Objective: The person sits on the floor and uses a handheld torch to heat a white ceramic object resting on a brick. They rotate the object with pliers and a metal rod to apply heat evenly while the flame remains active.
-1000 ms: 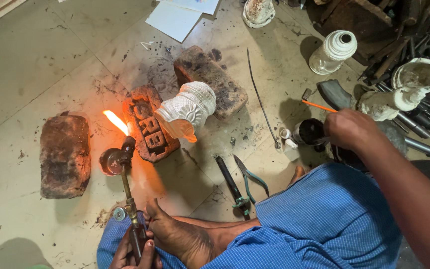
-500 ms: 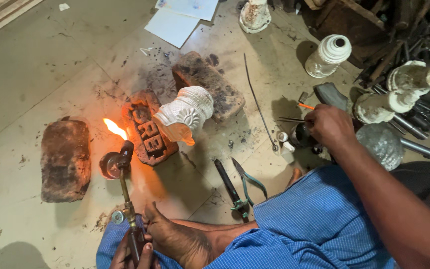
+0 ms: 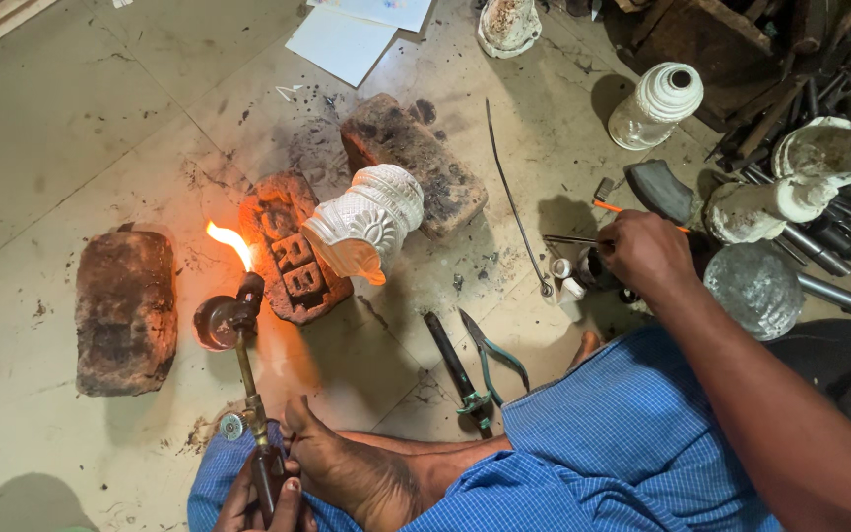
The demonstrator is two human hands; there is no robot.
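Heating step, by the look of it. Left hand (image 3: pixel 266 500) clasped round lit torch (image 3: pixel 238 340), flame just short of white ornament (image 3: pixel 366 222) propped on bricks (image 3: pixel 297 246). Right hand (image 3: pixel 647 254) closed, pinching thin tweezers (image 3: pixel 568 239) over small pots (image 3: pixel 563 281). Next likely calls for steady flame.

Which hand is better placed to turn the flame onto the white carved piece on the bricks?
Probably the left hand: it grips the torch, whose flame burns just beside the white carved piece. The right hand is far off among small containers, holding a thin tool.
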